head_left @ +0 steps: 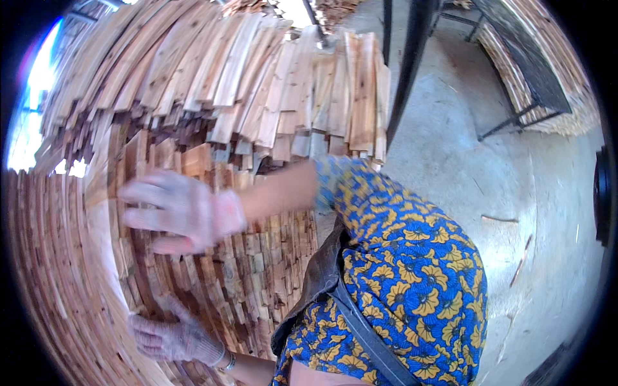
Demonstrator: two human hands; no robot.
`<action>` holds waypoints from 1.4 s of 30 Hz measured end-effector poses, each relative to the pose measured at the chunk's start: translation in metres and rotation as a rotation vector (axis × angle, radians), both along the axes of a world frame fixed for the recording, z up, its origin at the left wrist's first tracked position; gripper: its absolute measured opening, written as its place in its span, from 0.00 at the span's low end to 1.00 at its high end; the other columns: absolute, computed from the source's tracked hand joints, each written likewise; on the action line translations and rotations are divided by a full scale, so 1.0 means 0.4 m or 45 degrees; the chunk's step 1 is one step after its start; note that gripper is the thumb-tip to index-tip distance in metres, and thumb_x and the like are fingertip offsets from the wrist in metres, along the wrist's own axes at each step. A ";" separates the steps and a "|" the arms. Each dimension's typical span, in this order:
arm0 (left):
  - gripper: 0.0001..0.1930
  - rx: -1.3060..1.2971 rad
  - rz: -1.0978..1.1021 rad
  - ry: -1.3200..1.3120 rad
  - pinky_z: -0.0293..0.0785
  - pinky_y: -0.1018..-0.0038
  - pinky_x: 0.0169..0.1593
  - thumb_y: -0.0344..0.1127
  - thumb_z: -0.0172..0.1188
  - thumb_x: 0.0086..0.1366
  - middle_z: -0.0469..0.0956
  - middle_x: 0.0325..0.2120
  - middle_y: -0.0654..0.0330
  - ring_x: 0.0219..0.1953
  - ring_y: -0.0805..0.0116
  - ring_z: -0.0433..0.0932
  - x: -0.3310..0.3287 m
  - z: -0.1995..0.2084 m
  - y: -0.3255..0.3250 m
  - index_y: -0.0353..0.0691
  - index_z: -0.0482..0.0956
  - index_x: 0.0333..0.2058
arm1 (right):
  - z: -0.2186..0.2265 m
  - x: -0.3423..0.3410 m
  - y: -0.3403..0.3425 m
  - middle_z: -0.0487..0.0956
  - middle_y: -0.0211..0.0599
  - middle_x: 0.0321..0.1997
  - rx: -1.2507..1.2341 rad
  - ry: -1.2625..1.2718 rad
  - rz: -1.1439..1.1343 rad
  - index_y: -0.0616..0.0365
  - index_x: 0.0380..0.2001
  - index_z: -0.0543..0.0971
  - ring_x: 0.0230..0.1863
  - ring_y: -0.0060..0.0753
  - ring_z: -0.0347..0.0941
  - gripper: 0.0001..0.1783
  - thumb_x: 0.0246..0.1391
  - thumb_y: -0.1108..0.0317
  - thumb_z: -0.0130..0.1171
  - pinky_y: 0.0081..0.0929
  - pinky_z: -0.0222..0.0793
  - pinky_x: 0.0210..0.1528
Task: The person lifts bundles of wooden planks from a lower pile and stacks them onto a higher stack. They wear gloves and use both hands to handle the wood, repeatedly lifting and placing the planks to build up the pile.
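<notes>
Wooden boards (pixel 341 96), edges packed close, border open concrete floor (pixel 450 148) rightward.

Burning out white at the far-left opening (pixel 40 109); reflecting off the grey floor (pixel 499 241); blurring across the right hand (pixel 170 209); bending and blackening toward the rim.

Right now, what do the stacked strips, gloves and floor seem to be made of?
Strips: wood, apparently unfinished, going by pale tan tones and dark knots.
Gloves: probably knitted fabric, matte; the lower one's ribbed-looking cuff suggests it, though the other is blurred.
Floor: likely concrete, fairly smooth, judging by its continuous grey surface and soft glare.
</notes>
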State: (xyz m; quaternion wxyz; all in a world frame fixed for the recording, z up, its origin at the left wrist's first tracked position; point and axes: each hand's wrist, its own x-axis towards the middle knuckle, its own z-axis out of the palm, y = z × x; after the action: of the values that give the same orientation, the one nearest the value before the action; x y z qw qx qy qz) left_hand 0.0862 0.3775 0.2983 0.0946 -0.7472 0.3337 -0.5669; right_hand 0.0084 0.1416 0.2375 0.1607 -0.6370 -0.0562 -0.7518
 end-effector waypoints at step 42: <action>0.25 1.041 -0.796 3.671 0.72 0.79 0.54 0.32 0.60 0.68 0.73 0.52 0.55 0.51 0.71 0.74 -0.388 -0.784 -0.850 0.31 0.66 0.60 | -0.724 -0.736 -0.495 0.66 0.62 0.63 2.675 0.767 -1.156 0.51 0.64 0.58 0.63 0.61 0.66 0.50 0.39 0.47 0.69 0.41 0.65 0.63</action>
State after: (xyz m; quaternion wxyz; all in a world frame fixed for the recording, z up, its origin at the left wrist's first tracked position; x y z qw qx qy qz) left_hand -0.0691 0.0373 -0.0152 -0.2265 -0.4701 0.4061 0.7502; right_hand -0.2861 -0.0565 -0.0522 0.3306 -0.3059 0.8607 -0.2374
